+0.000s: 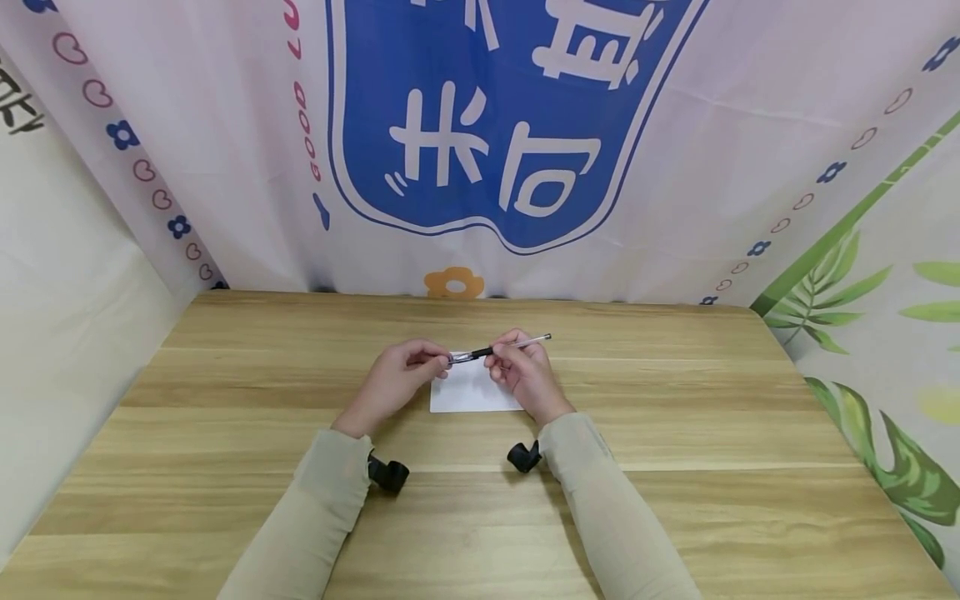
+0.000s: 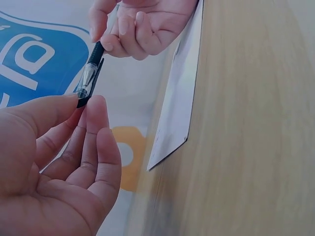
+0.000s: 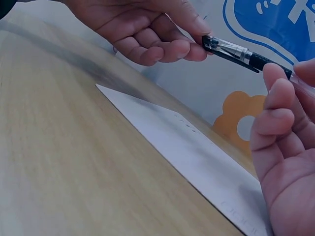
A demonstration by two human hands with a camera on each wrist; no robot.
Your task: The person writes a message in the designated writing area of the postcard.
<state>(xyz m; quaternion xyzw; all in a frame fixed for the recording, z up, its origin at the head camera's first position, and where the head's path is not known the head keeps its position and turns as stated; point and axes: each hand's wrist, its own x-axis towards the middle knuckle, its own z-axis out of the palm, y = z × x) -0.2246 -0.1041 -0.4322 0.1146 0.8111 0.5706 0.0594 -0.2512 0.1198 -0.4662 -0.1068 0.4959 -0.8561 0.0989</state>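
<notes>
A gel pen [image 1: 482, 352] with a black grip and clear barrel is held between both hands above the table. My left hand [image 1: 396, 377] pinches the clear cap [image 2: 86, 82] with its black clip, using thumb and fingertips. The other fingers of that hand are loosely bent. On the barrel side, my right hand [image 1: 529, 377] pinches the pen just behind the black grip [image 3: 261, 61]. The cap covers the writing end, reaching up to the grip. Beneath the hands lies a white sheet [image 1: 471, 397], with small dark marks near one edge in the right wrist view.
The sheet rests on a wood-grain table [image 1: 480, 533]. Behind the table's far edge hangs a printed cloth [image 1: 255, 167] with a blue sign and an orange flower. Black wrist cameras stick out from both sleeves, close above the tabletop.
</notes>
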